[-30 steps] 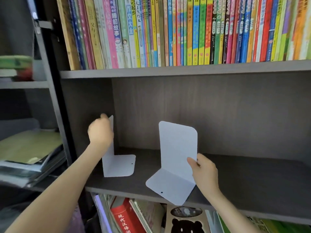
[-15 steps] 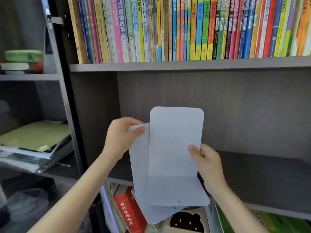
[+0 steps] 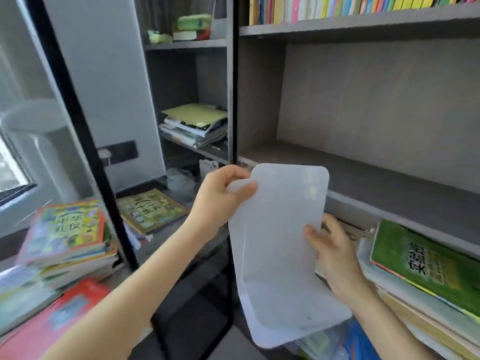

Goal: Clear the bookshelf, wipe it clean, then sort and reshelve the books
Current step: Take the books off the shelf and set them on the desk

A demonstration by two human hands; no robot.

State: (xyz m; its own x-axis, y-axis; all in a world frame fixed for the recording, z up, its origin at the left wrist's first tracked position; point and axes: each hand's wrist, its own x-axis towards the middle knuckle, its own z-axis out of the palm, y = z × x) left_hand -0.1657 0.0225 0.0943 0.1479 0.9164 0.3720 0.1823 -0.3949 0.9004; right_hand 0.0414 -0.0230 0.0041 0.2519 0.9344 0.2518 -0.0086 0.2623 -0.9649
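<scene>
rear bookend (image 3: 235, 245) mostly covered by front bookend (image 3: 285, 240) | right hand (image 3: 335, 258) fingers hidden behind both, thumb alone seen | book row (image 3: 337, 6) at 1 o'clock cut off by top edge | red book (image 3: 52, 320) at 7 o'clock blurred

A home study or reading corner, grey bookshelf (image 3: 363, 24) lined with colourful children's books (image 3: 337, 6), picture-book stacks (image 3: 65, 237) by a window (image 3: 13, 172)
</scene>
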